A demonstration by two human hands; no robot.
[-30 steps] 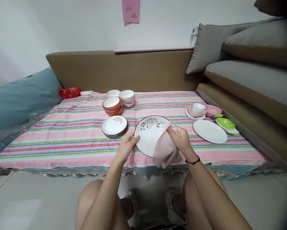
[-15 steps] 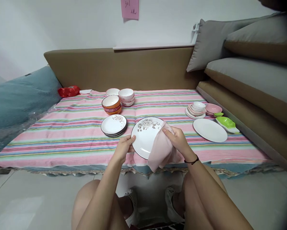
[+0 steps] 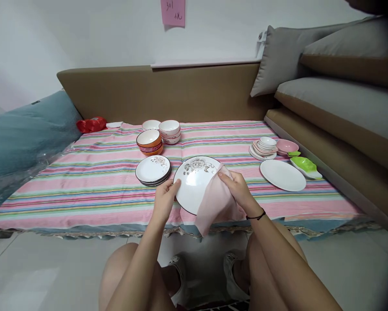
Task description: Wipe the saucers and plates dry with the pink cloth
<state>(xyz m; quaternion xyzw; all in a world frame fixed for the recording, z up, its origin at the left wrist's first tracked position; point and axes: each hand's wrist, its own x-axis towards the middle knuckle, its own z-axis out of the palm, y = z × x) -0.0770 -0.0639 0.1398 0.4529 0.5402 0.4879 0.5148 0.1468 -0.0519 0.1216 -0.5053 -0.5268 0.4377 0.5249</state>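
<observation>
A round white plate [image 3: 189, 190] with a dark rim and a brown flower print is held up in front of me, over the striped cloth. My left hand [image 3: 165, 196] grips its left edge, thumb on top and fingers mostly hidden below. At the right edge, my right hand [image 3: 237, 190] is closed on a pale pink cloth [image 3: 213, 205], which is folded over the rim and hangs down past the plate's lower right. Just left of the held plate lies a stack of similar flowered plates [image 3: 150, 169].
Behind the stack stand orange bowls [image 3: 149, 138] and white bowls [image 3: 170, 126]. To the right are an oval white plate [image 3: 283, 176], small stacked dishes [image 3: 265, 146], a pink bowl [image 3: 287, 146] and a green dish [image 3: 304, 166]. Cushions [image 3: 343, 103] rise along the right side.
The plate has shifted slightly left and tilted a little, with both hands still on it. My left thumb sits a little higher on the rim. The cloth hangs slightly further left.
</observation>
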